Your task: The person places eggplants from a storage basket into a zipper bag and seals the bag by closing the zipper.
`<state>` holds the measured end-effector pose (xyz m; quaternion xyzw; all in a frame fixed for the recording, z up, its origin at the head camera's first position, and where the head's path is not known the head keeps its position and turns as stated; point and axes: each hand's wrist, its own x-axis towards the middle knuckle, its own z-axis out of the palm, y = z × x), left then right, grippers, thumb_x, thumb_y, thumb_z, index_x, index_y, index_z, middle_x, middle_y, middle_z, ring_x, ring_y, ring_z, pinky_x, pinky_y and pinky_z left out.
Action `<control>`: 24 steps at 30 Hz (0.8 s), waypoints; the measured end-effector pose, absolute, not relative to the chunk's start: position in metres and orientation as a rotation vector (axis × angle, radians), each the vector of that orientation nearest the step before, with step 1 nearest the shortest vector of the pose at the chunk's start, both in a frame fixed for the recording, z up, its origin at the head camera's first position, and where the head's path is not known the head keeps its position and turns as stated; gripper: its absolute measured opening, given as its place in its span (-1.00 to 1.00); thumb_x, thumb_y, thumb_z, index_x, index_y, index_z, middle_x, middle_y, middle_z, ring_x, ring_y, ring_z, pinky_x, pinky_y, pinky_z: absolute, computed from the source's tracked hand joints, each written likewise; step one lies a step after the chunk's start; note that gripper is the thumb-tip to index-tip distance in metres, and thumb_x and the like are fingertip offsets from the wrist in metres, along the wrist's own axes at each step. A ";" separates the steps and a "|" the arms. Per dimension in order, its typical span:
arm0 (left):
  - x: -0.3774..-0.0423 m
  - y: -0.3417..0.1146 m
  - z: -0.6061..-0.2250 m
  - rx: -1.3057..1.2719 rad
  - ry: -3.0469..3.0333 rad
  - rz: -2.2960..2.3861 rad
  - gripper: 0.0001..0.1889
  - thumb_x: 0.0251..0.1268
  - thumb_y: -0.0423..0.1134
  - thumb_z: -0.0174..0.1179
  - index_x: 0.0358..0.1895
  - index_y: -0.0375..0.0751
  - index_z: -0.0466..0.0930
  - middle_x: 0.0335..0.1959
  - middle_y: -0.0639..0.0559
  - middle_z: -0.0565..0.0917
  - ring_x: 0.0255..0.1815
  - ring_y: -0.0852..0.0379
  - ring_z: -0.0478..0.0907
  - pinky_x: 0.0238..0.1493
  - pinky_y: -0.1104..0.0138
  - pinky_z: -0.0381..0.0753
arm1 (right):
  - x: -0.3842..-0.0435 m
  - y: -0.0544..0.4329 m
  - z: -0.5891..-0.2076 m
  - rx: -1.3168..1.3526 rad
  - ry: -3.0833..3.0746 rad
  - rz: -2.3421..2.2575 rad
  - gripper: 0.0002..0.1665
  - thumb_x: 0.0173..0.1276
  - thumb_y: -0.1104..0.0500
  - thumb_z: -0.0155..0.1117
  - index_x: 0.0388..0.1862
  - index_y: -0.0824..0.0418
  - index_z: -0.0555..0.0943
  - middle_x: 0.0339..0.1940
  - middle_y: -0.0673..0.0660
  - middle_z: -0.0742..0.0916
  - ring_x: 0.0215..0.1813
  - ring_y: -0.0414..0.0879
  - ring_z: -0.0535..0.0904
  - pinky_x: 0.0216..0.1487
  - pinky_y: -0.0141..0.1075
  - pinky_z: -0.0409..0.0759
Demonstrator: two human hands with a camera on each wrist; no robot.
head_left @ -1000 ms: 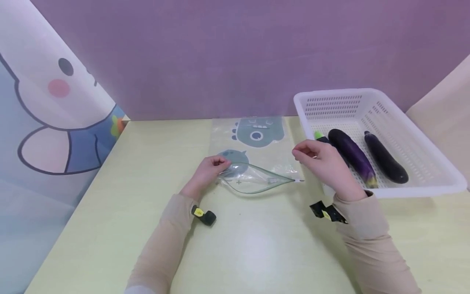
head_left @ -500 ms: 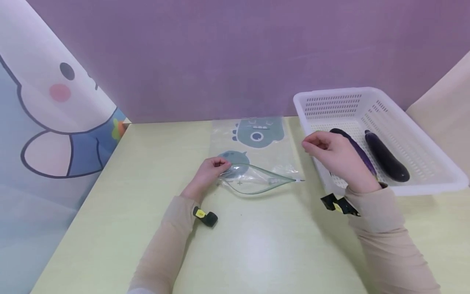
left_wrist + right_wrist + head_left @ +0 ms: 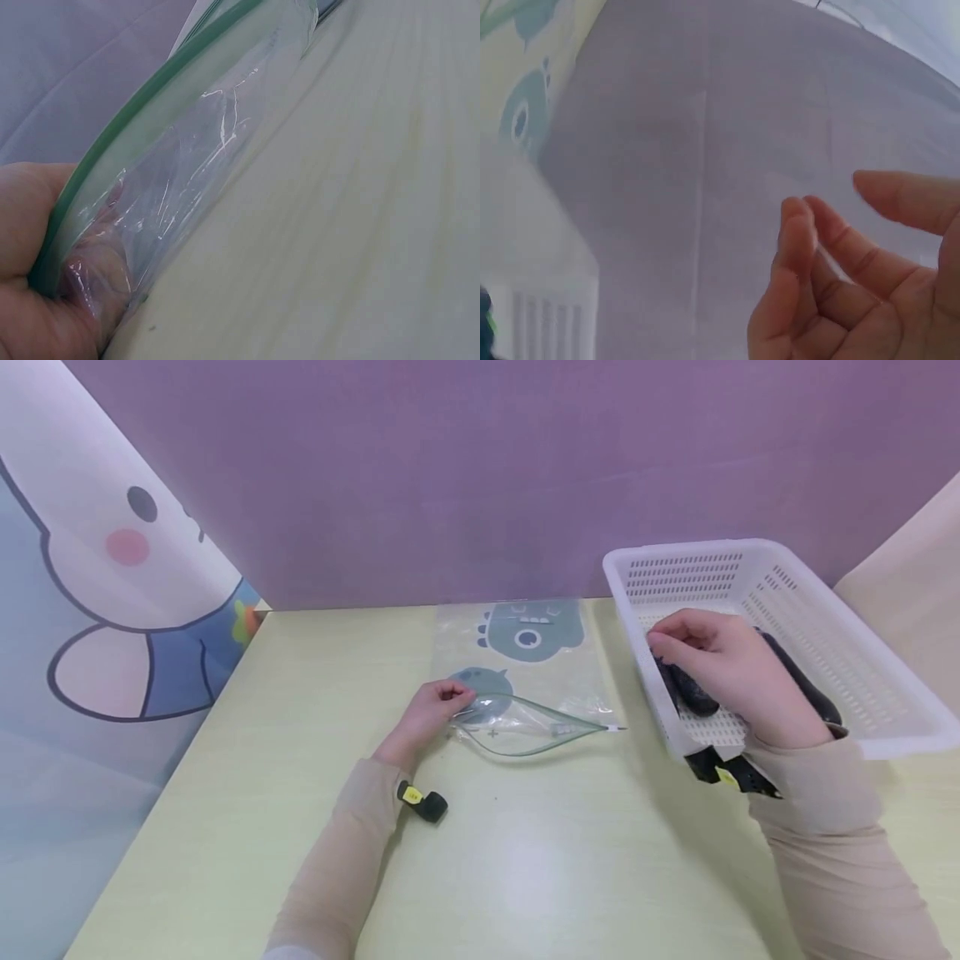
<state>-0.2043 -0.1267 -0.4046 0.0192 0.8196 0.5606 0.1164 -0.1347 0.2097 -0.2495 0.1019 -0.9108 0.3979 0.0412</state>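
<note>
in the head view, my left hand (image 3: 429, 710) pinches the left corner of a clear plastic bag (image 3: 551, 681) at its mouth, the bag lying flat on the pale surface (image 3: 510, 860) with blue-grey cartoon prints on it. its green-edged mouth gapes toward me. to the right, my right hand (image 3: 727, 664) hangs over the left part of a white basket (image 3: 892, 677), where one dark eggplant (image 3: 693, 693) shows below my fingers and another eggplant (image 3: 813, 693) lies partly hidden behind my wrist. beige sleeves (image 3: 337, 852) cover both my arms, and a purple backdrop (image 3: 450, 485) rises behind the surface.

in the left wrist view, my thumb and fingers grip the bag's green edge, a finger showing through the shiny, wrinkled film; the edge curves up and away from my hand.

in the right wrist view, my right hand holds nothing, its thumb well apart from loosely bent fingers. the basket's slotted wall stands at lower left, with part of the printed bag above it at upper left.
</note>
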 end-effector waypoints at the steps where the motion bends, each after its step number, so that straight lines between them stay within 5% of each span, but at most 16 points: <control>1: -0.204 -0.127 -0.404 0.056 2.403 1.636 -0.82 0.31 -0.22 0.16 -0.20 -0.29 0.58 -0.31 0.06 0.56 -0.23 0.17 0.44 -0.13 0.41 0.45 | -0.134 0.212 -0.248 0.302 -2.775 1.235 -0.67 0.40 0.03 0.14 -0.09 0.27 0.61 -0.41 -0.23 0.67 -0.33 -0.42 0.52 -0.24 -0.58 0.38; 12: -0.205 -0.126 -0.403 0.038 2.387 1.631 -0.78 0.32 -0.19 0.17 -0.15 -0.31 0.57 -0.28 0.06 0.55 -0.19 0.17 0.42 -0.10 0.41 0.42 | -0.144 0.231 -0.244 0.221 -2.767 1.317 -0.68 0.39 0.06 0.15 -0.08 0.29 0.58 -0.47 -0.32 0.63 -0.34 -0.39 0.52 -0.25 -0.60 0.39; 24: -0.203 -0.126 -0.402 0.045 2.432 1.599 -0.81 0.31 -0.19 0.16 -0.18 -0.27 0.58 -0.25 0.02 0.58 -0.17 0.14 0.45 -0.04 0.36 0.44 | -0.159 0.256 -0.247 0.226 -2.826 1.344 -0.86 0.44 0.10 0.06 -0.13 0.04 0.56 -0.49 -0.36 0.64 -0.36 -0.41 0.53 -0.31 -0.57 0.47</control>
